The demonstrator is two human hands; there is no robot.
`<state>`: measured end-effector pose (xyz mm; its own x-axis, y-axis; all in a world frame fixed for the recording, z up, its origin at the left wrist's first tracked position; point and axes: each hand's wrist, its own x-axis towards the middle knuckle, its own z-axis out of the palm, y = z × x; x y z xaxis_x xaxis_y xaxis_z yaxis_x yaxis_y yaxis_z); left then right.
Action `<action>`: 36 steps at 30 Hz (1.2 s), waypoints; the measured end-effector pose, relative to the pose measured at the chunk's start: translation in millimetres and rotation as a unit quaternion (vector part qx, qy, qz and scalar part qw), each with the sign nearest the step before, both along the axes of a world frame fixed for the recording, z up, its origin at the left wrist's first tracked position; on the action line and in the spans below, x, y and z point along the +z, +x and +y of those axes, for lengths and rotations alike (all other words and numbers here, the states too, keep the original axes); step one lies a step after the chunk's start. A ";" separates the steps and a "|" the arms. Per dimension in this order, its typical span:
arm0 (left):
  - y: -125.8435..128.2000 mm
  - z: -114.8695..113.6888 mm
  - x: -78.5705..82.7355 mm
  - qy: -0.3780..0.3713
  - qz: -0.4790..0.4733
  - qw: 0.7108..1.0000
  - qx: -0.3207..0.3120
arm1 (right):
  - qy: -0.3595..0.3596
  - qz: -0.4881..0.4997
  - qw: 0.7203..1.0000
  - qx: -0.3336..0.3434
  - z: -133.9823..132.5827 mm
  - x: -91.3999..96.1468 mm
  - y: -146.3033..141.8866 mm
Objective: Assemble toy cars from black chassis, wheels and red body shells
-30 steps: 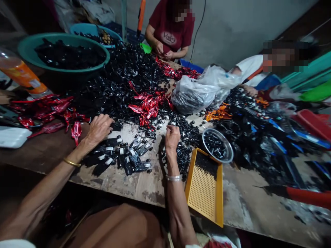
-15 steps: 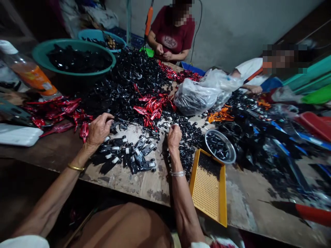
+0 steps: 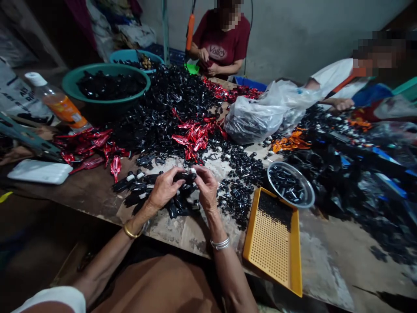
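Fingertips of both hands pinch a small black plastic part (image 3: 185,177) with a pale end, the left hand (image 3: 164,189) and right hand (image 3: 206,188) closing on it from either side so that it is held just above the counter (image 3: 94,191), where both can turn it. Under the wrists lies a loose cluster of black pieces with white ends (image 3: 146,184), kept apart from the small black bits (image 3: 239,202) scattered to the right. Near the right hand, a yellow perforated tray (image 3: 249,226) and a shallow metal bowl (image 3: 291,164) sit within easy reach. Farther out are red foil strips (image 3: 195,137), a large black heap (image 3: 153,126), a plastic bag (image 3: 254,124), and a teal basin (image 3: 107,65).
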<state>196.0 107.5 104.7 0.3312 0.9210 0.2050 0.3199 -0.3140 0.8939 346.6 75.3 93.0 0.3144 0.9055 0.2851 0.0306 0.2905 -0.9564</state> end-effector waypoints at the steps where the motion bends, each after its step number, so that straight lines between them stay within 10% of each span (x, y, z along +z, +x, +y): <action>1: 2.6 -0.3 0.0 0.003 -0.016 1.000 0.008 | 0.002 -0.009 1.000 0.013 -1.4 0.2 -1.9; 11: 25.2 2.2 -2.0 -0.100 -0.357 0.923 0.099 | 0.074 -0.094 0.992 -0.033 -3.9 -1.1 -1.7; 20: 33.7 8.8 -1.6 -0.279 -0.408 0.867 0.068 | 0.147 -0.242 0.957 -0.067 -8.6 3.2 -11.1; 36: 45.6 -10.4 -18.9 -0.139 -0.298 0.941 0.086 | 0.078 -0.192 0.966 -0.157 -6.2 3.1 -12.4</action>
<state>241.6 97.1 85.7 0.0747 0.9959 0.0503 -0.2383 -0.0311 0.9707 334.2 69.2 96.1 0.4108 0.7197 0.5597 0.4834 0.3485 -0.8030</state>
